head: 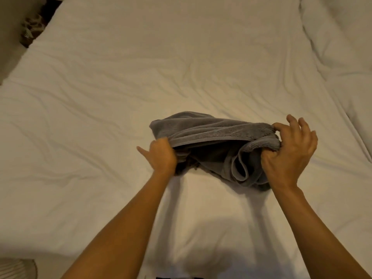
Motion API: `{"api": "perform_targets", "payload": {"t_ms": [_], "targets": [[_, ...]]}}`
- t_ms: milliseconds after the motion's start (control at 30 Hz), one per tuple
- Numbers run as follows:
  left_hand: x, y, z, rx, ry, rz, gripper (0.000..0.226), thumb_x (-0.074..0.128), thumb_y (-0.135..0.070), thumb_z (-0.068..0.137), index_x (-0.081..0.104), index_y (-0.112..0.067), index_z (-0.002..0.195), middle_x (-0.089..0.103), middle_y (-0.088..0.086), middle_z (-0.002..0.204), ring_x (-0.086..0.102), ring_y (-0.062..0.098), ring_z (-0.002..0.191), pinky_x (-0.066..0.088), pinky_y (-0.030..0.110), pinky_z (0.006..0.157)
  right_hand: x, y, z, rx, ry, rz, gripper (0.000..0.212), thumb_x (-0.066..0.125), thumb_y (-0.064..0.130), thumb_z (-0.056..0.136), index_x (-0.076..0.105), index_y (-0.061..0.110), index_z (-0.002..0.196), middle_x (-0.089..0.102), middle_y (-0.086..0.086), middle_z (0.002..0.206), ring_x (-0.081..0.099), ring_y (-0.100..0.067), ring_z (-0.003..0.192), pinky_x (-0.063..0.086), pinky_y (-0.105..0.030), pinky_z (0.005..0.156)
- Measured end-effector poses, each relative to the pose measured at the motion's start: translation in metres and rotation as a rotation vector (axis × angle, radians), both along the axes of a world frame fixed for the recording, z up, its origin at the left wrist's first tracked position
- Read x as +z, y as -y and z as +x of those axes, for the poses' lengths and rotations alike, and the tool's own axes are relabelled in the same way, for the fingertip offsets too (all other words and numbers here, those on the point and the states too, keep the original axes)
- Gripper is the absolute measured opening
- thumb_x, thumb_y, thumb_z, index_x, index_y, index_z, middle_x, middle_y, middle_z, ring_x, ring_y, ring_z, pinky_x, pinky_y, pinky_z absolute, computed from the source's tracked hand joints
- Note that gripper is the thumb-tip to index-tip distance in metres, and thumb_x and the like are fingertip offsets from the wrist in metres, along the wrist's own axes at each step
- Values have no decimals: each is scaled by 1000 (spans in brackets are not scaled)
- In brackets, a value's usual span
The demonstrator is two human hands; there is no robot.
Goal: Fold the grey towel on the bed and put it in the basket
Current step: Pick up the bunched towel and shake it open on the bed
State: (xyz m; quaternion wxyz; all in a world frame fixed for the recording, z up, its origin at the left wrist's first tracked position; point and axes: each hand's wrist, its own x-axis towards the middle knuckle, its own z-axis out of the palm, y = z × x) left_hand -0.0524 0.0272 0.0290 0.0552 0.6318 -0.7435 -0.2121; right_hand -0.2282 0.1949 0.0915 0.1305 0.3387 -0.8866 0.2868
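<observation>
A grey towel (211,131) hangs bunched between my two hands, just above the white bed (141,77), right of centre. My left hand (161,155) grips its left edge, fingers tucked under the cloth. My right hand (289,150) pinches the right edge between thumb and bent fingers, with two fingers lifted. The towel's lower folds sag and touch the sheet between my hands. No basket shows in this view.
A rumpled white duvet (342,47) lies along the bed's right side. The bed's left edge runs diagonally at the upper left, with a dark patterned floor (34,27) beyond. A pale ribbed object (16,268) sits at the bottom left corner.
</observation>
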Motion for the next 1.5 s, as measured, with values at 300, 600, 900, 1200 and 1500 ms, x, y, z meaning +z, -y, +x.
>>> {"api": "perform_targets", "payload": {"t_ms": [300, 600, 900, 1200, 1500], "targets": [[-9, -7, 13, -464, 11, 63, 41, 48, -18, 88, 54, -25, 127, 68, 3, 117, 59, 27, 112, 7, 58, 116, -33, 2, 9, 215, 224, 95, 42, 47, 13, 72, 58, 11, 113, 59, -13, 122, 50, -34, 116, 33, -52, 105], [-43, -29, -11, -521, 242, 163, 72, 59, -43, 82, 30, -15, 142, 53, 10, 132, 50, 34, 122, 3, 69, 110, -28, -6, -5, 185, 332, 264, 47, 49, -3, 78, 50, 18, 120, 68, -14, 81, 55, -32, 67, 37, -31, 56], [-56, -38, -23, -460, 418, 26, 68, 46, -20, 97, 7, -1, 149, 41, 17, 138, 43, 36, 126, 16, 63, 113, -33, -12, -17, 140, 333, 281, 50, 48, -1, 78, 49, 23, 121, 67, -14, 74, 55, -33, 62, 43, -35, 52], [-12, 24, 42, -469, 419, -101, 69, 49, -19, 94, 11, -5, 149, 23, 14, 155, 25, 30, 142, 2, 62, 114, -12, -44, -43, 60, 252, 481, 56, 50, 0, 82, 47, 18, 135, 67, -21, 108, 60, -42, 95, 48, -41, 74], [68, 28, 84, -620, 431, -92, 58, 32, -20, 100, 7, -9, 151, 11, 8, 160, 8, 20, 149, 3, 58, 116, 41, -70, -25, 174, 487, 603, 60, 50, -1, 79, 48, 20, 135, 64, -18, 120, 58, -41, 105, 48, -43, 85]]}}
